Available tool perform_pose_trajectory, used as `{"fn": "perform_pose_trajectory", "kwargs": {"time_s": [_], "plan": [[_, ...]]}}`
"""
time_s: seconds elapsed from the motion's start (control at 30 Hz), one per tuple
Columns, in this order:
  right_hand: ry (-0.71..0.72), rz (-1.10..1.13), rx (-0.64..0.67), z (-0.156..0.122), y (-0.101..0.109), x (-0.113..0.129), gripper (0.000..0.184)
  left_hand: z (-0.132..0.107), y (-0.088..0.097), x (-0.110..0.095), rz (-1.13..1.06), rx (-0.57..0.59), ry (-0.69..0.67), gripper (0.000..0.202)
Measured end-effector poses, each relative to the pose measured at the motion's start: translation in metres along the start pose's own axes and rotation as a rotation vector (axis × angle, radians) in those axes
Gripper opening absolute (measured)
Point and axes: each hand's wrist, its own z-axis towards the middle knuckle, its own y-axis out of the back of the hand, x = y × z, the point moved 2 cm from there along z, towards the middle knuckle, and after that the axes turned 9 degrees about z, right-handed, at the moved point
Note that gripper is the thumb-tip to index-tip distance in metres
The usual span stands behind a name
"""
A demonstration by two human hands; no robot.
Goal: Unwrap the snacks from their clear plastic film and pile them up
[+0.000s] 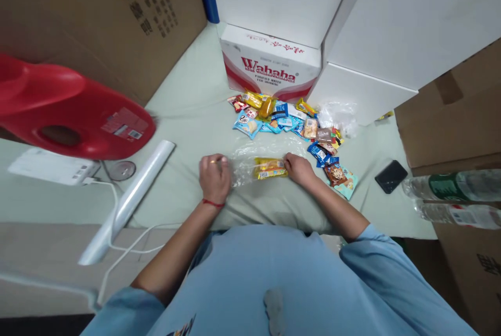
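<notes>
A clear plastic bag is stretched between my two hands, low over the pale green sheet. Inside its right part lie yellow snack packets. My left hand is closed on the bag's left end, with a ring and a red string bracelet showing. My right hand pinches the right end, beside the packets. Just beyond the hands is a heap of small wrapped snacks in yellow, blue, red and brown. It curves round to the right, where a brown packet lies near my right forearm.
Behind the snacks stands a Wahaba water carton. Crumpled clear plastic lies beside it. A red jug, a white power strip and a clear film roll are at left. A black phone and plastic bottles are at right.
</notes>
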Motion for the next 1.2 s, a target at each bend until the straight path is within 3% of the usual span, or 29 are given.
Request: {"fn": "perform_pose_trajectory", "kwargs": {"time_s": [0.07,0.13,0.2,0.27,0.37,0.47,0.63,0.7,0.8,0.97,1.13,1.2], "plan": [[-0.025,-0.038,0.006,-0.002,0.0,0.002,0.029,-0.01,0.018,-0.006,-0.028,-0.201,-0.105,0.024],[-0.035,-0.055,0.012,-0.002,0.0,0.003,0.029,-0.025,0.03,-0.021,-0.052,-0.232,-0.315,0.019],[-0.042,-0.056,0.015,-0.002,0.0,0.003,0.029,-0.04,0.032,-0.043,-0.076,-0.101,-0.585,0.022],[-0.047,-0.051,0.016,-0.001,0.0,0.003,0.029,-0.048,0.021,-0.063,-0.053,0.068,-0.738,0.03],[-0.043,-0.037,0.021,-0.004,-0.001,0.002,0.029,-0.039,-0.004,-0.078,0.06,0.248,-0.66,0.035],[-0.005,0.019,0.044,-0.009,0.003,-0.001,0.027,-0.023,-0.023,-0.076,0.127,0.332,-0.513,0.038],[0.091,0.08,0.242,-0.004,0.034,-0.009,0.033,-0.016,-0.028,-0.07,0.165,0.393,-0.533,0.039],[0.084,-0.01,0.178,0.01,0.05,-0.01,0.036,-0.018,-0.028,-0.07,0.174,0.413,-0.555,0.04],[0.106,-0.132,-0.038,0.04,0.061,-0.002,0.039,-0.019,-0.028,-0.071,0.168,0.43,-0.56,0.043],[0.296,-0.057,-0.008,0.084,0.038,0.026,0.068,-0.021,-0.025,-0.071,0.165,0.393,-0.548,0.04],[0.208,0.142,0.1,0.092,0.04,0.034,0.028,-0.024,-0.023,-0.071,0.195,0.342,-0.507,0.037],[0.21,0.19,0.111,0.084,0.048,0.036,0.022,-0.024,-0.023,-0.072,0.211,0.359,-0.507,0.037]]}}
